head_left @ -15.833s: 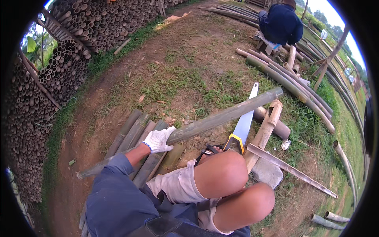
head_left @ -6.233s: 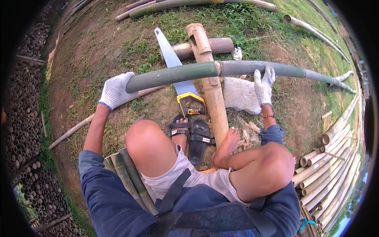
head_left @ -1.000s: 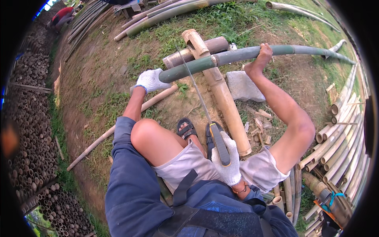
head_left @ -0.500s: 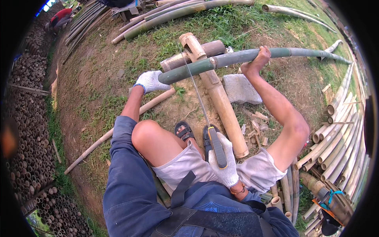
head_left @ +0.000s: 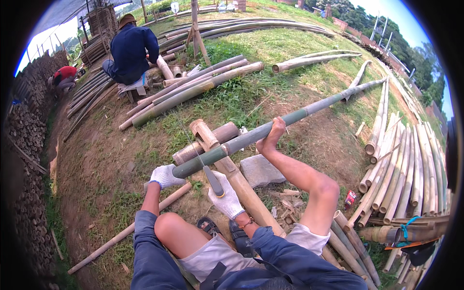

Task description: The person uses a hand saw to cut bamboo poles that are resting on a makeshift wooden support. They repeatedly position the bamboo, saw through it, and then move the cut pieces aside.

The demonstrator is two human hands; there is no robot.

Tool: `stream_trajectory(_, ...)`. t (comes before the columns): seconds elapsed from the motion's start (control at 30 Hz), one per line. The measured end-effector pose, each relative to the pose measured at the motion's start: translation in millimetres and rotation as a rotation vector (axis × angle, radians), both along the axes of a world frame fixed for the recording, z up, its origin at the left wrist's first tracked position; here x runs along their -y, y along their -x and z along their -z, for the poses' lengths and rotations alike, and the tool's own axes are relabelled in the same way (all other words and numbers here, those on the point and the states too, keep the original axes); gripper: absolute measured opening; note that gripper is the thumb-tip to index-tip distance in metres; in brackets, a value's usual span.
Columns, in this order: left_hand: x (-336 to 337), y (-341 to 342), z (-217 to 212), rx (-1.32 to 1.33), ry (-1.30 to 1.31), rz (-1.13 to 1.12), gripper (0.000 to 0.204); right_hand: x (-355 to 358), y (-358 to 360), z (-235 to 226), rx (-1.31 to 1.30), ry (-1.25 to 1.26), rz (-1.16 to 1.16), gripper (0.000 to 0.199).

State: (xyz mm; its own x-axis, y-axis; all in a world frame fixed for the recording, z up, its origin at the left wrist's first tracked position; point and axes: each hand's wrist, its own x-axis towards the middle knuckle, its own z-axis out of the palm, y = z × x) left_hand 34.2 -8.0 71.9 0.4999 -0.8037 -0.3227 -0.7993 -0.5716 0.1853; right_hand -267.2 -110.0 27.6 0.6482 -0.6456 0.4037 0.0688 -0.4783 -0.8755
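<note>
A long green-grey bamboo pole (head_left: 256,136) slants up to the right over a notched, pale bamboo support (head_left: 237,186) and a short brown bamboo piece (head_left: 220,137). My left hand (head_left: 166,177), in a white knitted glove, is closed at the pole's near end, its fingers partly hidden. In my gloved right hand (head_left: 226,198) is the dark grey handle of a handsaw (head_left: 212,180). Its thin blade crosses the pole a little in from that end. My bare right foot (head_left: 273,133) presses on the pole farther along.
A stone block (head_left: 262,170) lies beside the support, with wood chips near it. A thin bamboo stick (head_left: 130,229) lies at left. Bamboo poles (head_left: 406,169) are stacked at right, more (head_left: 198,92) ahead. A person in dark blue (head_left: 130,50) sits far left.
The saw and my right hand have moved forward, bringing the handle close to the pole. My left hand stays at the pole's end. The view has tilted up, showing more background.
</note>
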Motion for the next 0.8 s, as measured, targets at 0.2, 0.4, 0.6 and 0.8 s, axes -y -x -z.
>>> stream_trajectory(0.2, 2, -6, 1, 0.005, -0.024, 0.012, 0.086, -96, 202, -51, -0.209, -0.113, 0.020, 0.065)
stream_trajectory(0.4, 1, -1, 0, 0.019, -0.041, -0.009, 0.087, -31, 87, -48, -0.129, -0.109, 0.011, 0.056)
stream_trajectory(0.6, -3, 13, -6, 0.040, 0.001, -0.008, 0.088, 2, 11, -15, -0.062, -0.032, 0.007, 0.061)
stream_trajectory(0.8, 1, 13, 4, -0.022, 0.054, -0.027, 0.078, -96, 197, -58, -0.270, -0.250, 0.005, 0.063)
